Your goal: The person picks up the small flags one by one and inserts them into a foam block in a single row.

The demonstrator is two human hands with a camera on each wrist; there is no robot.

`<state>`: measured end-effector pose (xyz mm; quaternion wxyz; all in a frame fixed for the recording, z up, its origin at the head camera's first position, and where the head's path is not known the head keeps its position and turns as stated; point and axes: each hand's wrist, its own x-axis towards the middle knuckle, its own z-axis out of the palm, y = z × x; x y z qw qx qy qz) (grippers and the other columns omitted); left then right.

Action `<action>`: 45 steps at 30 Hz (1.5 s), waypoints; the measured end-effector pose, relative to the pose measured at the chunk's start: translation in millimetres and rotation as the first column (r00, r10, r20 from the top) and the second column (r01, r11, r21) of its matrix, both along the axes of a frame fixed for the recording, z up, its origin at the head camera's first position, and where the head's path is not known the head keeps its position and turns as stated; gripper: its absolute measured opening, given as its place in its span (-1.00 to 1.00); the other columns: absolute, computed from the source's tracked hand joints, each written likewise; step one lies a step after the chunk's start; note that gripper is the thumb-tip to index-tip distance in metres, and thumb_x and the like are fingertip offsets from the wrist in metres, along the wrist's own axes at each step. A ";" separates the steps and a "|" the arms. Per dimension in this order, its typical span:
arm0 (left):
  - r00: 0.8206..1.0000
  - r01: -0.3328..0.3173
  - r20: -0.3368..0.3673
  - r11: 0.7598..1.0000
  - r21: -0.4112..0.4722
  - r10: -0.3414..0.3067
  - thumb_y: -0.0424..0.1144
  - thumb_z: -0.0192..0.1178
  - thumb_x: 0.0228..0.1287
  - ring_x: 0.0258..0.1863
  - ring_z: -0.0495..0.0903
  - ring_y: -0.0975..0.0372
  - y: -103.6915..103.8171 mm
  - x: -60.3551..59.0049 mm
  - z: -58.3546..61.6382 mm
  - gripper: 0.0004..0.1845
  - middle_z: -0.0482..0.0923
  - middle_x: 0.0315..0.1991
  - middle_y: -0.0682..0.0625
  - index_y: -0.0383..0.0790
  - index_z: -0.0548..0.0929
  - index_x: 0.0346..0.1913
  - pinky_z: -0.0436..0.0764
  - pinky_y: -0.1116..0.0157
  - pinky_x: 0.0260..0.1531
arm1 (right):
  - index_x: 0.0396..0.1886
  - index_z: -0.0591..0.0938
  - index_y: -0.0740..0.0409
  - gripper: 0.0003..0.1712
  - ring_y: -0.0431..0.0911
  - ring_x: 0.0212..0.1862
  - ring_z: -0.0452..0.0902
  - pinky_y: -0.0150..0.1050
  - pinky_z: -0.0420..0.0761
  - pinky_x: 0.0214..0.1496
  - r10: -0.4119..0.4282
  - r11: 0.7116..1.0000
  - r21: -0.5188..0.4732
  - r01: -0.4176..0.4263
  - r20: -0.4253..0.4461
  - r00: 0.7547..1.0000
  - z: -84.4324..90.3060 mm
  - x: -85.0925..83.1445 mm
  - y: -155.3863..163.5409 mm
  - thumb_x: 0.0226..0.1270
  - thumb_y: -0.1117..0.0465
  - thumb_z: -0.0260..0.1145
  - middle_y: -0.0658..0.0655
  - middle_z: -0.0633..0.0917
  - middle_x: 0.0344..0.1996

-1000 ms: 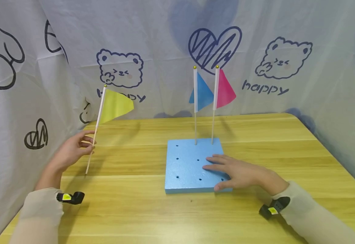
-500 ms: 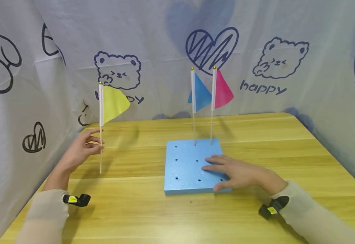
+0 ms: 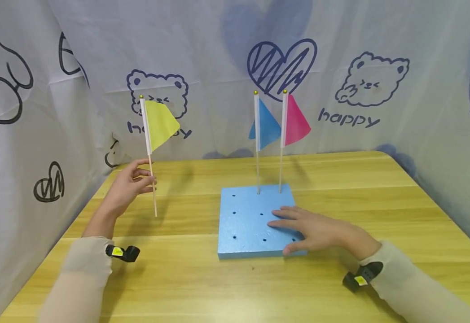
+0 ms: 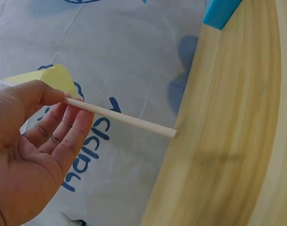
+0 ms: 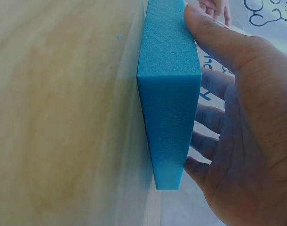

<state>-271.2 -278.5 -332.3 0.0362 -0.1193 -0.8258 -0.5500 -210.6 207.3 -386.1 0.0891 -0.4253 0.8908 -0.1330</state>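
My left hand (image 3: 127, 186) pinches the thin wooden stick of a yellow flag (image 3: 160, 124) between thumb and fingertips, left of the board. The flag is held up off the table, its stick tilted slightly and its bare lower end (image 4: 167, 132) pointing down. A blue foam board (image 3: 244, 226) with several small holes lies flat on the table. Spread across its right side, my right hand (image 3: 319, 229) rests with fingers extended, the thumb at the front edge. At the board's back edge a blue flag (image 3: 268, 125) and a pink flag (image 3: 297, 123) stand upright in it.
The wooden table (image 3: 178, 278) carries the board near its middle. Behind and beside it hangs a white curtain (image 3: 210, 80) with bear and heart drawings, close to the table's back edge.
My left hand has moved right and a little up with the yellow flag, whose top has swung from leaning right to leaning slightly left. The right hand stays on the board.
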 end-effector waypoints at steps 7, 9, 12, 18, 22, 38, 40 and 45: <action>0.999 0.030 0.011 0.999 0.040 -0.030 -0.21 0.09 0.48 -0.09 0.58 0.08 21.8 -11.5 -0.8 -0.51 0.41 0.02 -0.30 -0.24 0.27 0.36 0.67 0.25 -0.09 | 0.48 0.32 -0.14 -0.09 0.16 0.51 -0.07 0.23 0.09 0.43 -0.003 1.000 -0.001 0.003 0.013 1.000 -1.7 1.3 -0.8 0.22 -0.45 0.17 0.11 0.18 0.50; 0.999 0.048 0.010 0.998 0.046 -0.049 -0.20 0.09 0.49 -0.08 0.57 0.05 28.3 -15.6 -0.8 -0.52 0.43 0.01 -0.28 -0.25 0.28 0.36 0.67 0.23 -0.08 | 0.48 0.32 -0.13 -0.09 0.16 0.51 -0.07 0.23 0.09 0.43 -0.001 1.000 -0.003 0.002 0.015 1.000 -1.6 1.4 -0.7 0.22 -0.45 0.17 0.11 0.18 0.50; 0.997 0.078 0.004 0.995 0.055 -0.078 -0.21 0.08 0.49 -0.09 0.58 0.05 38.5 -21.1 -0.5 -0.53 0.46 0.00 -0.24 -0.25 0.29 0.35 0.66 0.21 -0.06 | 0.48 0.32 -0.13 -0.08 0.15 0.51 -0.08 0.22 0.09 0.44 -0.001 1.000 -0.004 0.001 0.012 1.000 -1.2 1.3 -0.6 0.22 -0.45 0.17 0.11 0.18 0.50; 0.992 0.123 -0.010 0.990 0.075 -0.123 -0.25 0.05 0.50 -0.08 0.59 0.09 58.0 -29.9 -2.6 -0.56 0.48 -0.01 -0.19 -0.27 0.31 0.35 0.66 0.18 -0.04 | 0.48 0.32 -0.15 -0.08 0.15 0.52 -0.09 0.22 0.08 0.44 -0.008 1.000 -0.004 0.009 0.015 1.000 0.1 1.2 -0.9 0.21 -0.46 0.15 0.10 0.17 0.50; 0.988 0.153 -0.015 0.981 0.123 -0.152 -0.30 0.04 0.50 -0.04 0.57 0.00 71.3 -34.8 -4.2 -0.58 0.44 0.05 -0.32 -0.28 0.33 0.33 0.66 0.16 -0.04 | 0.49 0.31 -0.16 -0.08 0.15 0.52 -0.09 0.22 0.09 0.44 -0.011 1.000 0.001 0.011 0.014 1.000 0.6 1.5 -1.1 0.21 -0.46 0.15 0.09 0.17 0.50; 0.977 0.212 -0.041 0.956 0.205 -0.208 -0.32 0.06 0.48 0.03 0.53 -0.12 121.1 -49.9 -2.9 -0.66 0.49 0.03 -0.27 -0.30 0.39 0.24 0.64 0.11 -0.01 | 0.49 0.31 -0.13 -0.08 0.15 0.52 -0.09 0.22 0.07 0.44 -0.008 1.000 -0.007 0.009 0.026 1.000 0.9 1.9 -2.0 0.23 -0.44 0.17 0.11 0.16 0.50; 0.977 0.212 -0.040 0.954 0.209 -0.209 -0.32 0.07 0.48 0.02 0.54 -0.08 125.2 -51.6 -2.7 -0.66 0.50 0.02 -0.24 -0.30 0.40 0.24 0.63 0.09 0.01 | 0.49 0.31 -0.13 -0.08 0.15 0.52 -0.09 0.22 0.06 0.45 -0.009 1.000 -0.005 0.009 0.028 1.000 0.9 1.9 -2.1 0.23 -0.45 0.17 0.11 0.16 0.51; 0.977 0.213 -0.040 0.946 0.245 -0.209 -0.32 0.07 0.48 0.04 0.53 -0.10 135.7 -56.8 -3.3 -0.67 0.49 0.03 -0.27 -0.29 0.41 0.23 0.62 0.07 0.02 | 0.49 0.31 -0.13 -0.07 0.15 0.52 -0.09 0.22 0.06 0.44 -0.011 1.000 -0.003 0.011 0.027 1.000 1.1 2.1 -2.1 0.22 -0.46 0.16 0.11 0.16 0.50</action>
